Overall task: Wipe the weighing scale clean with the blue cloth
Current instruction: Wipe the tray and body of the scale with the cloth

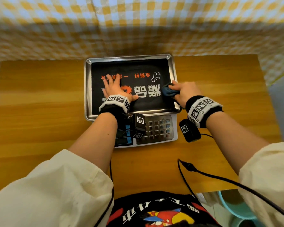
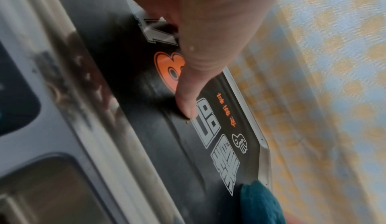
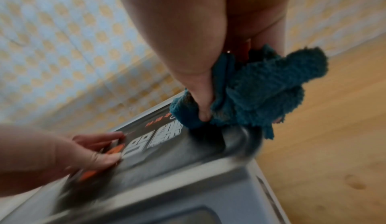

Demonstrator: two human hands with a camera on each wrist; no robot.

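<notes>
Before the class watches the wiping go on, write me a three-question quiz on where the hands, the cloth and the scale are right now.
1. True or false: the left hand lies flat, fingers spread, on the black printed mat in the steel tray of the weighing scale.
2. Which hand grips the bunched blue cloth? A) left B) right C) both
3. Fill in: the cloth sits at the mat's ____ edge.

Key: 1 true; 2 B; 3 right.
</notes>
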